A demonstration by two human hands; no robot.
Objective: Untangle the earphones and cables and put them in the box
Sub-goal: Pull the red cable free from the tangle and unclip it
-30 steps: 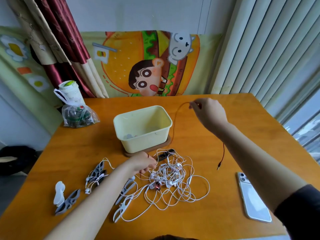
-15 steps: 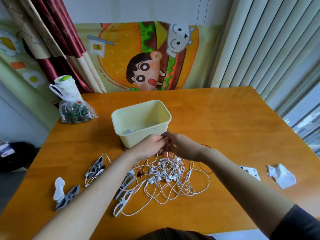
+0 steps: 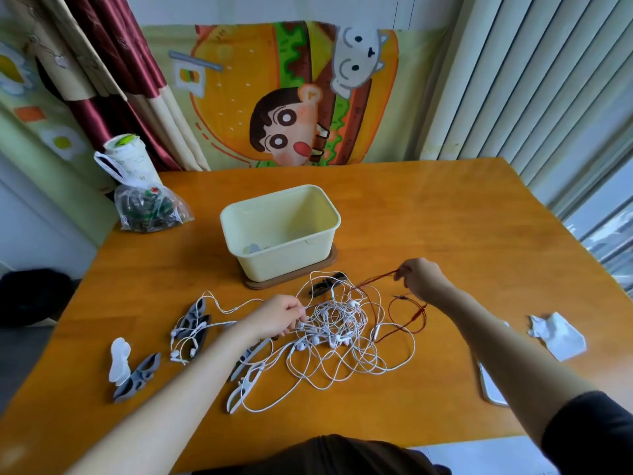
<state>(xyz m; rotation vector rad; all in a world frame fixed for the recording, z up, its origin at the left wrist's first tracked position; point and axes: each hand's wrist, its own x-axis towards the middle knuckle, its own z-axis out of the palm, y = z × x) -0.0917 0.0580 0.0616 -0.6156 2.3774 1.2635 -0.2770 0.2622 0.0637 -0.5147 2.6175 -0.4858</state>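
Cream box (image 3: 285,265), cup (image 3: 129,163) with blurred print

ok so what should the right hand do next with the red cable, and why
Probably pull the red cable further right, clear of the white tangle: the right hand pinches it, the left hand holds the tangle, and its loops cross the white wires.

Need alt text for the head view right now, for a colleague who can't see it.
A person's right hand pinches a red cable, drawn taut out of a white earphone tangle that the left hand grips at its edge on a table. An open cream box stands just beyond the tangle.
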